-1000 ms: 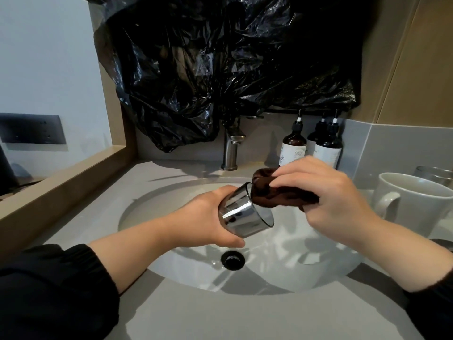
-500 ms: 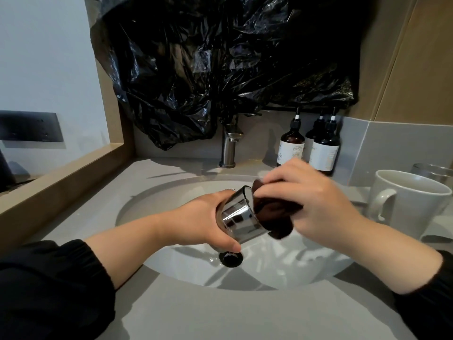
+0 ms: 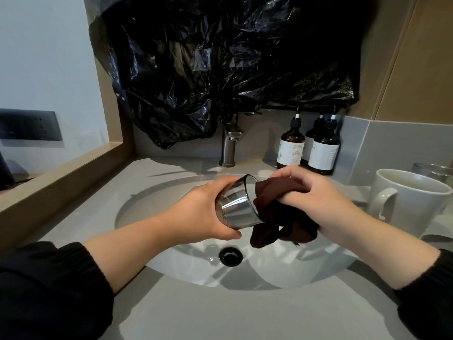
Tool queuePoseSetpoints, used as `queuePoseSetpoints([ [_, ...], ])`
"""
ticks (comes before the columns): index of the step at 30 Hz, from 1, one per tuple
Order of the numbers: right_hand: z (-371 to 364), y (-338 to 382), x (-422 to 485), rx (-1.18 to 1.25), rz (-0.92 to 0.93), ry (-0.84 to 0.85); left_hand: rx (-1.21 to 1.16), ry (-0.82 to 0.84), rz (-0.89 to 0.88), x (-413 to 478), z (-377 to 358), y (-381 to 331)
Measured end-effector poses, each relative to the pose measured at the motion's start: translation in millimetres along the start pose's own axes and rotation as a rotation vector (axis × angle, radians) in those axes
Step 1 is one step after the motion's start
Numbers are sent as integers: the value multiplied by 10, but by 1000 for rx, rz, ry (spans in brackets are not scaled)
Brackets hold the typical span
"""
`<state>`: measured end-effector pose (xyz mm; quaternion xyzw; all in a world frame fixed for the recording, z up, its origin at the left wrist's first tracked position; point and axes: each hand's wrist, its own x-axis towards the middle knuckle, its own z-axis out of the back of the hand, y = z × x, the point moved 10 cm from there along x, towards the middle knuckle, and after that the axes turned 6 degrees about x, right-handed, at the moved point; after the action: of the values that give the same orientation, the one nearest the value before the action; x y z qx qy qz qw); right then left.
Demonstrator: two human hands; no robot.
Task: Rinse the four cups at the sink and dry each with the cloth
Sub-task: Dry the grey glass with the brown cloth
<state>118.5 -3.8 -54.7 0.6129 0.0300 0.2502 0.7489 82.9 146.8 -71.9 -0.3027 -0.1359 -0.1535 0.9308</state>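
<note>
While fingers (image 3: pixel 221 190) grip smooth glass (image 3: pixel 236 204) — crumpled cloth (image 3: pixel 277 217) inside.

Grey counter (image 3: pixel 220 315), grey tile backsplash (image 3: pixel 392 148) on the rt. Black plastic sheet (image 3: pixel 220 69) hung across the back wall. Left: white wall (image 3: pixel 44 57) w/ dark switch panel (image 3: pixel 27 125), tan wood ledge (image 3: pixel 61 185). Beige panels (image 3: pixel 429 69) top rt. Soft, even light.

Black left sleeve (image 3: pixel 49 288) and right sleeve (image 3: pixel 429 295) — gathered elastic cuffs — end short of the wrists.

Dim soft light, glints on crinkled black plastic sheet (image 3: pixel 220 57), soft shadows in white oval sink basin (image 3: pixel 147 212), wide-angle bending at edges
</note>
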Motion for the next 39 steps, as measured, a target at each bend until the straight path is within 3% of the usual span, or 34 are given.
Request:
queuePoseSetpoints([
  [4, -335, -165, -93, 335, -184, 225, -1, -51, -6, -1, 41, -3],
  [7, -365, -175, -107, 400, -204, 234, -9, -72, -16, -3, 56, -8],
  [10, -306, -256, -95, 262, -217, 193, -8, -96, -20, -5, 80, -9],
  [13, 35, -353, 13, 151, -255, -86, 15, -98, -5, 3, 104, 14],
  [17, 576, -45, 61, -91, -35, -409, 20, -100, 12, 15, 132, 39],
  [19, 520, 210, -16, -215, 129, -391, 41, -88, 24, 4, 110, 37],
  [22, -35, 456, -119, -416, 338, -108, 118, -88, 19, -9, 86, 0],
  [25, -389, 287, -74, -733, 341, 146, 229, -111, -35, -18, 95, -96],
  [28, -104, 282, 18, -906, 296, 16, 258, -113, -18, -9, 93, -88],
  [31, 78, 411, -44, -720, 340, -144, 219, -124, 16, 10, 100, -29],
  [33, -61, 381, -83, -568, 325, -47, 194, -147, 4, -3, 127, -58],
  [36, -165, 216, -28, -642, 257, 16, 239, -128, -42, -16, 107, -142],
  [39, 173, 306, -6, -612, 262, -251, 208, -123, 5, -12, 116, -90],
])
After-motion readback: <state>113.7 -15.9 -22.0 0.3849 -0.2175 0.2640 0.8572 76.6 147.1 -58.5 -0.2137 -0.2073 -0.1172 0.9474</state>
